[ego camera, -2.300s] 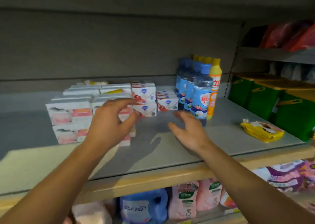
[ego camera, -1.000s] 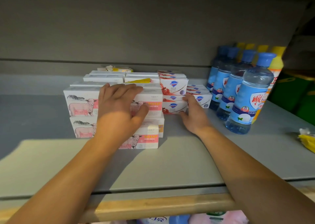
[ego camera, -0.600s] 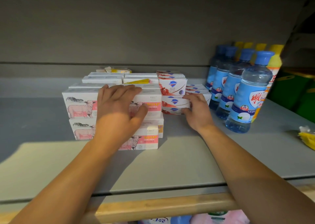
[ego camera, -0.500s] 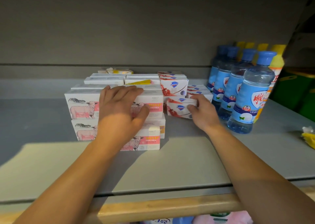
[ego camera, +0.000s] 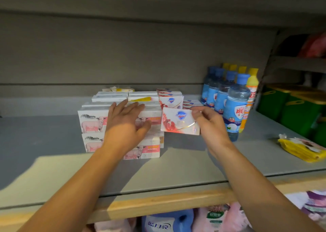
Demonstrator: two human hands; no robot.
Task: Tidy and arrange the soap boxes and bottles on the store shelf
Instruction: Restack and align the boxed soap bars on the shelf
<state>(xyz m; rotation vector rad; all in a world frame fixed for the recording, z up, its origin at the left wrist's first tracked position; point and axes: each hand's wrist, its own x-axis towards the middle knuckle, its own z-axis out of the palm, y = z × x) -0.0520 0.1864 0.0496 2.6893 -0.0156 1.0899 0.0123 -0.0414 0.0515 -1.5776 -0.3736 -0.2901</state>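
R hand point(ego camera: 210, 126) is pinching a white soap box w/ red pomegranate art point(ego camera: 180, 123) by its right edge, thumb and fingers curled round it, box lifted clear of the shelf point(ego camera: 185, 163) and tilted a bit, face toward the camera. L hand point(ego camera: 126, 124) is just left of that box, fingers straight and spread, lying flat against the front/top of the pink sheep soap boxes point(ego camera: 92, 126), not gripping anything.

Those sheep boxes are stacked two high, w/ more white boxes point(ego camera: 110, 97) behind them. Right behind the held box there's a stack of the same red-and-white soap boxes point(ego camera: 170, 99), and a lower row of them point(ego camera: 191, 103) behind the R fingers. Just right of the R hand, nearly touching the knuckles from this angle, stands a row of blue-cap bottles point(ego camera: 235, 108) running back toward the wall, w/ yellow-cap bottles point(ego camera: 251, 97) on their far side.

Further right of the grip, well apart: a crumpled yellow packet point(ego camera: 299, 149) lying flat on the shelf, and green bins point(ego camera: 291, 108) in the next bay. Below the hands, under the wooden shelf edge point(ego camera: 158, 205), there's a blue jug point(ego camera: 165, 223) and pink refill pouches point(ego camera: 218, 219) on the lower level.
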